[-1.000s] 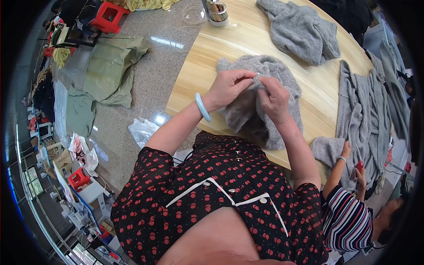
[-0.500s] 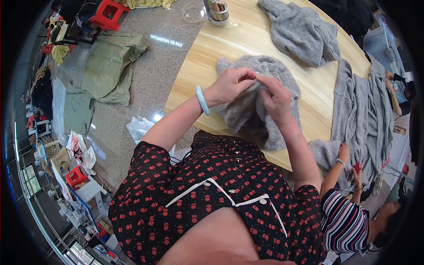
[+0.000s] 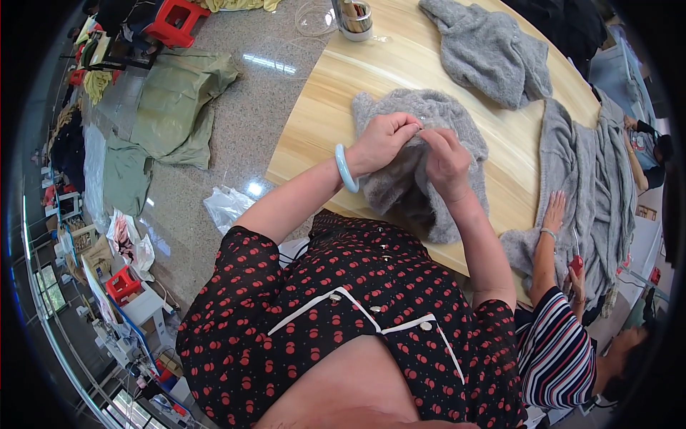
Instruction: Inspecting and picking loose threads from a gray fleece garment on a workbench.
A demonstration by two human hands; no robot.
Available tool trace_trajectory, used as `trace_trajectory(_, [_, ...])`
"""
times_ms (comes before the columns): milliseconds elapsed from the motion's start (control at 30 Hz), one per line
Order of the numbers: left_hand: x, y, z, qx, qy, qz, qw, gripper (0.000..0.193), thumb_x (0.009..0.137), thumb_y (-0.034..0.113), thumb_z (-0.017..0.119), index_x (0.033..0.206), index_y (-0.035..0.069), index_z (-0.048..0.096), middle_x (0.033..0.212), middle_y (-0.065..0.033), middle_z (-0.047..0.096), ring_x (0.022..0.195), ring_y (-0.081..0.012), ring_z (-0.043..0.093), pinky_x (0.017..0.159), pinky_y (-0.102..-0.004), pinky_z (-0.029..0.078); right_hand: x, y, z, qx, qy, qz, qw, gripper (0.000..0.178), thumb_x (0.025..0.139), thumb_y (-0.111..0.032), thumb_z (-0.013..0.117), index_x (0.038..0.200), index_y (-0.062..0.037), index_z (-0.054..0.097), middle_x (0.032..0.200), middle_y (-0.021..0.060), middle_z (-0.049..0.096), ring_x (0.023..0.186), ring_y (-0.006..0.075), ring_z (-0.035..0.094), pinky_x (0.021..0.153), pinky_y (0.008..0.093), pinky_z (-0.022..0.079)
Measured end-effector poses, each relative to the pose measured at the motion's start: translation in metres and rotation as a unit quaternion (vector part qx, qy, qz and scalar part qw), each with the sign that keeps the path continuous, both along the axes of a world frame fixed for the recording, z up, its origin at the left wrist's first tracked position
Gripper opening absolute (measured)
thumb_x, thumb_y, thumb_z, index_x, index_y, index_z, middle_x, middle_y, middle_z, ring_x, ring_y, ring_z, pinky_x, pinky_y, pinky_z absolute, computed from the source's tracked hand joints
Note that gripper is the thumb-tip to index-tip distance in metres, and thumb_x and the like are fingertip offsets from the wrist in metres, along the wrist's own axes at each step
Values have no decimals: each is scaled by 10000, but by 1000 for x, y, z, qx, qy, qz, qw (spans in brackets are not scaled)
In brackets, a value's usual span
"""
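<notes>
A fuzzy grey knitted sweater lies bunched up on the table in front of me. My left hand, with a pale bangle at its wrist, is closed in a pinch at the sweater's upper part. Close beside it, my right hand pinches the same spot, and the two hands' fingertips nearly meet. Any small thing between the fingertips is too small to make out. Below the hands the knit opens into a dark hollow fold.
On the pale wooden table stand a cup of tools and another grey knit garment. At the right, a co-worker's hand rests on long grey knits; the other holds a red-handled tool. Green sheets lie on the floor.
My left hand has shifted slightly right and down, and my right hand's fingers have curled in closer. The co-worker's hand has slid forward and now lies flat on the grey knit.
</notes>
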State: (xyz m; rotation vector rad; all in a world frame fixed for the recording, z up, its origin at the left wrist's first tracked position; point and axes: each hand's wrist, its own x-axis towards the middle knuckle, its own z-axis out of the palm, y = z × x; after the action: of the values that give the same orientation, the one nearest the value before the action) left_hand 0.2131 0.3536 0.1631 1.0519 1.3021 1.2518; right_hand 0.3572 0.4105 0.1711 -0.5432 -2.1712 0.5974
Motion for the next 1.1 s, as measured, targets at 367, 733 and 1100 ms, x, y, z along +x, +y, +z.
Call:
trace_trajectory(367, [-11,-42,-26,-44,159,20,986,162,839,127,508,897,-15,562,730,-54,553,647,-72,494,577,-235,409,5,9,10,-128,-136,-27,982,228,701,35,511,909,-52,551,856,112,582,748,293,583,645,323,465])
trace_trajectory(733, [-33,-60,-31,-137,266,-11,954,159,757,137,556,816,-4,596,663,-105,560,597,-170,542,570,-286,429,32,19,-20,-142,-296,-74,942,316,673,30,474,971,-45,548,915,151,551,829,326,552,738,385,431])
trace_trajectory(1100, [-41,-65,-5,-120,333,-63,933,140,691,127,551,718,-7,582,667,-154,572,626,-251,575,581,-327,446,54,16,-6,-281,-169,-114,938,228,734,-7,472,948,-10,549,764,176,580,666,260,566,640,320,439])
